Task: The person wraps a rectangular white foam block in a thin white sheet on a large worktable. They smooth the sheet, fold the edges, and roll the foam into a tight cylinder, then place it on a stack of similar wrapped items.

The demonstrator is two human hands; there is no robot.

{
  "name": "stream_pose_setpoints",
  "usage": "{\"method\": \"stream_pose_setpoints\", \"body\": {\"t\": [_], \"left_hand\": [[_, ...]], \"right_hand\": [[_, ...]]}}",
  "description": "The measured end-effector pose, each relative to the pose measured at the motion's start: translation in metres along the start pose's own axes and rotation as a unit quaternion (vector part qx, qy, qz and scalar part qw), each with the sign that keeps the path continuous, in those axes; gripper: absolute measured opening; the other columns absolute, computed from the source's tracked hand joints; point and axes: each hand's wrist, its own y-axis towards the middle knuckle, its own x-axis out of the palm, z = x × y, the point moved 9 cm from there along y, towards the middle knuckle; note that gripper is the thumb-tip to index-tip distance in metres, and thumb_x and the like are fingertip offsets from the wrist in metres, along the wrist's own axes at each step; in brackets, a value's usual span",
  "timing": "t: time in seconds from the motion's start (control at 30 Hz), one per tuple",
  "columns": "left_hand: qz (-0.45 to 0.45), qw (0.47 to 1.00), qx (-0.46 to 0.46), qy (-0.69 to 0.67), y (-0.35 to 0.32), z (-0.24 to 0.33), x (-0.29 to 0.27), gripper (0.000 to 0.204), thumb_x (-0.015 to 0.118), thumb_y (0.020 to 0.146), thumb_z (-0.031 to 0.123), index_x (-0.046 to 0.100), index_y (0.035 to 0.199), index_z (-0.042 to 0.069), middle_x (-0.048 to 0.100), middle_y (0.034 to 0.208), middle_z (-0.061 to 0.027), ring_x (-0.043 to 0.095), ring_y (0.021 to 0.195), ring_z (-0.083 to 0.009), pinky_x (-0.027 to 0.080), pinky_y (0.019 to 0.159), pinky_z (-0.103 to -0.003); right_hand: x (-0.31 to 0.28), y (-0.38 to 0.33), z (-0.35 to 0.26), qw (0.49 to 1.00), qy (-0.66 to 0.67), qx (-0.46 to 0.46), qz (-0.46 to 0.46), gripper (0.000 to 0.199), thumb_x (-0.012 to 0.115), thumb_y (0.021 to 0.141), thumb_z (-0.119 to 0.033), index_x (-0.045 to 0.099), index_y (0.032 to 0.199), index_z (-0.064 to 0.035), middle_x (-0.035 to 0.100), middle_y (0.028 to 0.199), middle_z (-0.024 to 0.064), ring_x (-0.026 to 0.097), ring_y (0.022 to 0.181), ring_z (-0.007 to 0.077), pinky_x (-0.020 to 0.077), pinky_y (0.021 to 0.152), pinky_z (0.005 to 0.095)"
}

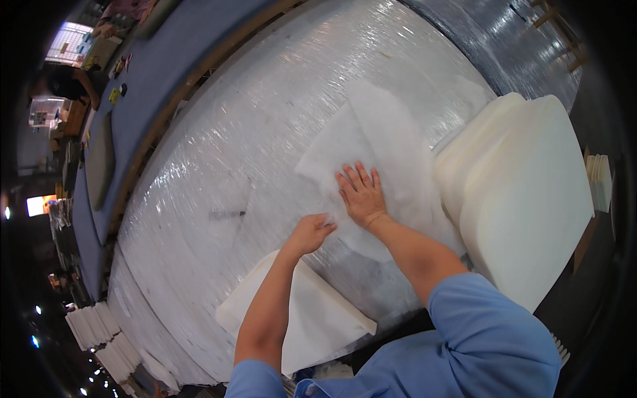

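A sheet of thin white batting (391, 132) lies on a table covered in shiny clear plastic wrap (219, 146). On the batting rests my right hand (361, 196), palm down with its fingers spread. My left hand (313, 233) is closed at the sheet's near left edge, thumb and fingers pinched together on the batting. Beneath my left forearm lies a white foam piece (325, 305) close to the table's near edge. To the right of the batting stand several large cream foam cushions (524, 192), packed against each other.
Along the far left runs a blue padded table (142, 99) with a grey cushion (101, 162) on it. Another person (73, 83) is beside that table. Stacked white pieces (103, 331) stand at the lower left. A wooden frame (561, 33) shows at the upper right.
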Motion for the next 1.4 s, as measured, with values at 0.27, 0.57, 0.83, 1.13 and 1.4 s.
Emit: {"method": "stream_pose_setpoints", "body": {"t": [0.27, 0.57, 0.83, 1.13, 1.4], "left_hand": [[0.089, 0.985, -0.042, 0.143, -0.006, -0.030, -0.016, 0.048, 0.071, 0.084, 0.018, 0.061, 0.129, 0.007, 0.068, 0.119, -0.0198, 0.064, 0.113, -0.0379, 0.051, 0.098, -0.047], [-0.136, 0.935, -0.131, 0.298, 0.016, 0.026, 0.000, 0.073, 0.073, 0.077, 0.013, 0.048, 0.146, 0.012, 0.060, 0.140, -0.0141, 0.056, 0.131, -0.0333, 0.041, 0.110, -0.052], [-0.159, 0.910, -0.115, 0.366, 0.020, 0.013, 0.027, 0.059, 0.086, 0.074, 0.026, 0.064, 0.126, 0.008, 0.072, 0.119, -0.0153, 0.067, 0.115, -0.0336, 0.054, 0.094, -0.045], [-0.176, 0.914, -0.122, 0.344, 0.030, -0.019, 0.054, 0.031, 0.068, 0.086, 0.027, 0.075, 0.104, 0.002, 0.073, 0.110, -0.0224, 0.070, 0.105, -0.0386, 0.055, 0.091, -0.048], [-0.184, 0.969, -0.090, 0.135, 0.017, -0.033, 0.050, 0.040, 0.072, 0.081, 0.028, 0.073, 0.101, -0.007, 0.072, 0.101, -0.0300, 0.071, 0.096, -0.0398, 0.054, 0.088, -0.046]], "right_hand": [[-0.012, 0.006, -0.002, 0.997, 0.077, 0.025, -0.015, 0.043, 0.053, 0.103, -0.023, 0.054, 0.145, -0.0173, 0.043, 0.159, 0.0066, 0.033, 0.151, 0.0315, 0.0195, 0.123, 0.0590], [-0.005, -0.081, -0.028, 0.976, 0.127, 0.170, 0.050, 0.045, 0.053, 0.101, -0.014, 0.052, 0.146, -0.0111, 0.043, 0.158, 0.0107, 0.031, 0.152, 0.0329, 0.0173, 0.122, 0.0618], [0.014, -0.086, -0.031, 0.984, 0.055, 0.171, 0.006, 0.052, 0.054, 0.101, -0.023, 0.045, 0.152, -0.0157, 0.034, 0.164, 0.0067, 0.022, 0.156, 0.0292, 0.0112, 0.124, 0.0598], [0.022, -0.084, -0.032, 0.982, 0.028, 0.178, -0.061, 0.061, 0.054, 0.100, -0.025, 0.036, 0.158, -0.0176, 0.024, 0.168, 0.0070, 0.013, 0.158, 0.0313, 0.0060, 0.124, 0.0626], [0.028, -0.085, -0.030, 0.987, -0.016, 0.152, -0.048, 0.075, 0.065, 0.091, -0.026, 0.034, 0.159, -0.0188, 0.021, 0.169, 0.0077, 0.008, 0.159, 0.0334, 0.0012, 0.125, 0.0620]]}}
